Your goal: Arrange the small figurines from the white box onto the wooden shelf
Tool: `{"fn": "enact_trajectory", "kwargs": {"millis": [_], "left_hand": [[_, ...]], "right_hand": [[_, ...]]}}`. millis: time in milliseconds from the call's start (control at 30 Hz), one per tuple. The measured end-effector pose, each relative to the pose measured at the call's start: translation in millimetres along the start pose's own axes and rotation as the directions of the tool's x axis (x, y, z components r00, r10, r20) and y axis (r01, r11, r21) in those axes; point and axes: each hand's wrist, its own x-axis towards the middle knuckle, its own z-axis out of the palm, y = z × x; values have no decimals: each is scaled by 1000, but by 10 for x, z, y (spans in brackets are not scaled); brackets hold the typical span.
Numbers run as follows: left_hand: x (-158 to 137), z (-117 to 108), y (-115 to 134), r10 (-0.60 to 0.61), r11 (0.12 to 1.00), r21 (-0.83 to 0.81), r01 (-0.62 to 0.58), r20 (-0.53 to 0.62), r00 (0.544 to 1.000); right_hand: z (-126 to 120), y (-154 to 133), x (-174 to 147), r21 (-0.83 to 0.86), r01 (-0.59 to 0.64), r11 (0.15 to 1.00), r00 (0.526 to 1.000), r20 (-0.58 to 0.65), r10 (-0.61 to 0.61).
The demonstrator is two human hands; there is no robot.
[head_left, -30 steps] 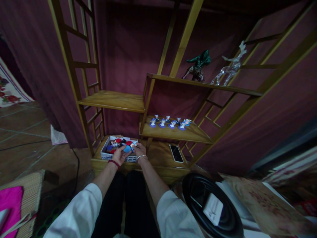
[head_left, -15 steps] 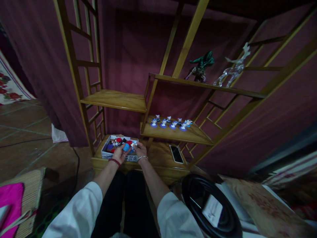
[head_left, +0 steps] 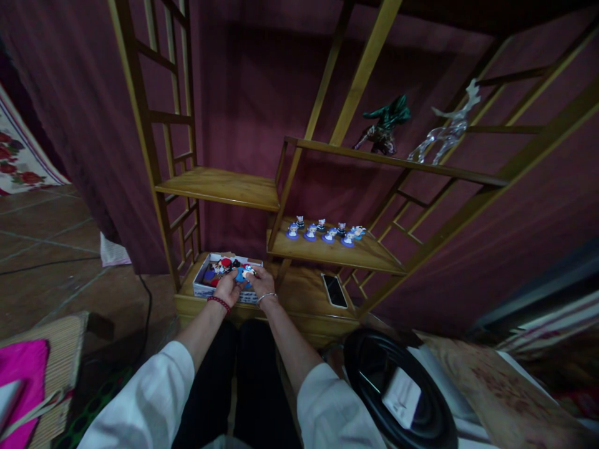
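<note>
Head view. Small blue-and-white figurine, plastic by the look of it point(head_left: 245, 274), sits left of centre in the lower half of the frame, above the right part of a white printed cardboard box point(head_left: 202, 290) filled with red, blue and black pieces. Left hand point(head_left: 227, 289): fingers on the figurine's blue, left-hand portion. Right hand point(head_left: 262, 283): fingertips on its white, right-hand portion. Both hands thus grasp the one piece, neither nearer to it. Long axis: appears to run roughly across the frame, from hand to hand; fingers cover part, so tilt uncertain. Contact with the pieces below: cannot tell.

Bearing: the yellow-brown wooden shelf point(head_left: 299, 247) lies up and to the right of the grasp, right of frame centre, well apart; right hand is the nearer. On it, a front row of white figurines on purple round bases point(head_left: 329, 236), upright; darker figurines point(head_left: 321, 224) behind.
</note>
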Motion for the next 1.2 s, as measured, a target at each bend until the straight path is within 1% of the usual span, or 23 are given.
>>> {"fn": "enact_trajectory", "kwargs": {"millis": [133,233,467,567,833,1100,1200], "left_hand": [[-13,14,-12,8,1000,8,-8,7,1000],[-43,25,-3,1,1000,15,-1,19,1000],[-134,-2,116,-113,993,44,110,84,990],[-158,-27,153,-138,990,39,135,103,985],[-199,-43,143,-117,993,14,116,143,983],[-209,-82,125,-79,997,-9,82,169,982],[-221,-97,132,-57,998,-8,59,170,984]], "right_hand": [[-10,-36,-14,18,-11,1000,999,35,10],[-11,-49,-19,40,-18,999,999,40,16],[-11,-71,-10,105,-77,991,996,42,73],[-19,-90,-8,103,-76,992,996,63,69],[-44,-90,15,-27,23,999,998,64,-21],[-61,-166,-13,-187,107,976,989,119,-86],[-55,-224,-40,-220,136,966,984,145,-105]]}}
